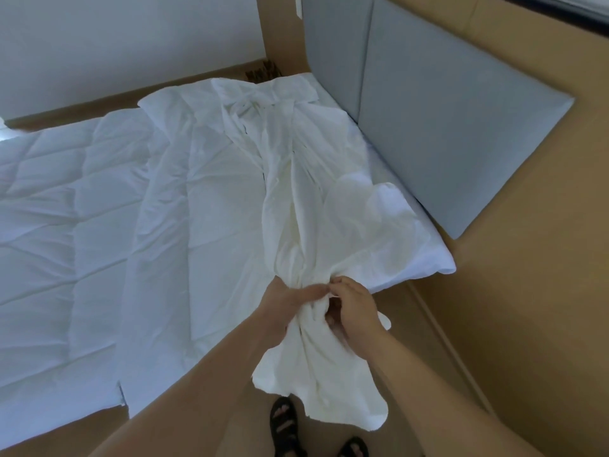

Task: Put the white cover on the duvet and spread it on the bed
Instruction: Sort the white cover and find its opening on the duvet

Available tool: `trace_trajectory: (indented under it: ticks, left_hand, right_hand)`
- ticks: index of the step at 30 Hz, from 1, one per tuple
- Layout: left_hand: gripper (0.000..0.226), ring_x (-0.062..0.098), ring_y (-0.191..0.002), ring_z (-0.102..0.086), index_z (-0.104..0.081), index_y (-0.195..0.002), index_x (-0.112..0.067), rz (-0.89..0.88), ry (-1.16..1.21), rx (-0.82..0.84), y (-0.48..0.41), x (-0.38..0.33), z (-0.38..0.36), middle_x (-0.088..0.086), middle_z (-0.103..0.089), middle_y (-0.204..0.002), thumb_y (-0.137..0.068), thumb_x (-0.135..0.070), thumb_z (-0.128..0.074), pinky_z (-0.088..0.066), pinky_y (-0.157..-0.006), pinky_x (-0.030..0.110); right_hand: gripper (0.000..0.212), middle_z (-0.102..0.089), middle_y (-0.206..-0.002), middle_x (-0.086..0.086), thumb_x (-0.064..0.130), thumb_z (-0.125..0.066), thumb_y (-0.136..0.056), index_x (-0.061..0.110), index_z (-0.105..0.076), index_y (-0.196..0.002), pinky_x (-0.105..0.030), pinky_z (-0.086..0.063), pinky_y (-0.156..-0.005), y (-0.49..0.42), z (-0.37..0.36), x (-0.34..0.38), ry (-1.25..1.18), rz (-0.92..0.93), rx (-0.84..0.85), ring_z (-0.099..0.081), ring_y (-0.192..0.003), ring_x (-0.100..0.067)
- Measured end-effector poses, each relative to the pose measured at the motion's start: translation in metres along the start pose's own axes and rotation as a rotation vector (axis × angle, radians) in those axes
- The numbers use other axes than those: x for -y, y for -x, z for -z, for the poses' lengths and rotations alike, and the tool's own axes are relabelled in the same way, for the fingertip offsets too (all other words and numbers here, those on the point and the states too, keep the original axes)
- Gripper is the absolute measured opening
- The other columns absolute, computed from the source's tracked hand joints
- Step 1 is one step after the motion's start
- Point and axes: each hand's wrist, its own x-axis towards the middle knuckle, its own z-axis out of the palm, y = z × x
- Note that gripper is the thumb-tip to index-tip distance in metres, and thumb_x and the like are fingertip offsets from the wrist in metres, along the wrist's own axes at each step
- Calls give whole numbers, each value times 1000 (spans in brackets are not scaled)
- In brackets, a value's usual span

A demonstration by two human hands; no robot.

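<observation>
Left hand: the left hand (290, 301) is curled tight round a bunched neck of the white cover (296, 209), thumb lying across the gathered cloth, just off the near edge of the bed (428, 263).
Right hand: the right hand (356, 308) is right against the left, fingers bent in and pinching the same gathered cloth from the other side.
White cover: cream-white and rumpled, it runs in a long twisted ridge from the hands across the bed toward the far edge, close to the head end; a loose tail hangs below the hands toward the floor (527, 324).
Duvet: the quilted white duvet (66, 209) lies flat over the foot-end part of the bed, apart from the hands.
Flat sheet: a creased white sheet (214, 225) lies spread between the duvet and the bunched ridge; whether it belongs to the cover I cannot tell.
Headboard: a grey padded headboard (445, 127) stands at the head end.
Feet: black sandals (283, 423) show on the floor below the hanging cloth.
</observation>
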Motion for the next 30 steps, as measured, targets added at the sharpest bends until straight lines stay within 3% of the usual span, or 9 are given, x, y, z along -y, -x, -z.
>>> trace_trajectory:
  ticks: [4, 7, 10, 14, 19, 22, 24, 26, 30]
  left_hand:
    - [57, 32, -100, -71, -63, -124, -9, 30, -4, 18, -6, 6, 11, 13, -73, -112, -71, -1, -82, -59, -82, 44]
    - [69, 31, -103, -70, -62, -127, -13, 41, -48, 59, -9, 2, 17, 10, -72, -114, -63, -12, -87, -56, -91, 50]
    - [63, 33, -107, -69, -64, -125, -11, 22, -75, 92, -12, -10, 23, 14, -70, -118, -67, -14, -86, -53, -96, 52]
    - [62, 31, -111, -67, -64, -126, -11, 22, -133, 159, -15, -20, 39, 12, -69, -121, -68, -8, -83, -55, -95, 48]
    - [72, 27, -109, -67, -56, -129, -19, 39, -247, 149, -17, -27, 54, 6, -68, -120, -60, -6, -72, -57, -85, 39]
    - [66, 20, -105, -66, -58, -122, -24, 14, -367, 148, -20, -36, 53, 0, -69, -114, -58, -10, -70, -55, -80, 30]
    - [62, 20, -100, -66, -60, -117, -23, -30, -382, 80, -24, -45, 51, 0, -69, -109, -56, -11, -68, -55, -77, 29]
    - [65, 24, -99, -68, -62, -117, -17, -62, -293, -15, -30, -52, 51, 5, -70, -108, -53, -11, -68, -56, -73, 32]
    - [65, 33, -97, -71, -64, -120, -10, -61, -5, -77, -28, -54, 63, 14, -72, -110, -56, -5, -66, -58, -72, 40]
  right_hand:
    - [19, -71, -82, -7, 11, -50, -96, 8, -62, -81, -31, -45, -54, -18, 18, 22, 321, 17, -75, -61, -58, -20]
    - [23, -60, -119, 10, 28, -59, -97, 20, -58, -119, -31, -46, -94, -41, 28, 35, 865, 381, -187, -57, -108, -11]
    - [47, -49, -143, 5, 34, -58, -98, 25, -46, -143, -37, -32, -114, -60, 18, 42, 1179, 411, 199, -40, -135, -16]
    - [28, -68, -116, 6, 32, -58, -98, 29, -66, -125, -39, -42, -100, -77, 9, 37, 1356, 485, 313, -61, -108, -17]
    - [22, -70, -95, 4, 33, -67, -93, 23, -77, -110, -24, -34, -78, -87, 4, 73, 1458, 764, 243, -49, -86, -11]
    - [14, -69, -79, 3, 28, -76, -85, 20, -80, -96, -36, -51, -64, -88, -8, 101, 1450, 1136, 196, -52, -75, -17]
    - [12, -69, -76, 6, 26, -74, -82, 19, -80, -89, -30, -49, -53, -84, -26, 106, 1392, 1355, 162, -57, -69, -18]
    - [15, -71, -87, 4, 22, -67, -87, 14, -78, -93, -31, -54, -61, -85, -41, 103, 1262, 1316, 138, -65, -75, -17]
    - [13, -61, -120, 6, 18, -67, -93, 20, -69, -105, -30, -51, -93, -95, -50, 94, 882, 727, 124, -64, -96, -6]
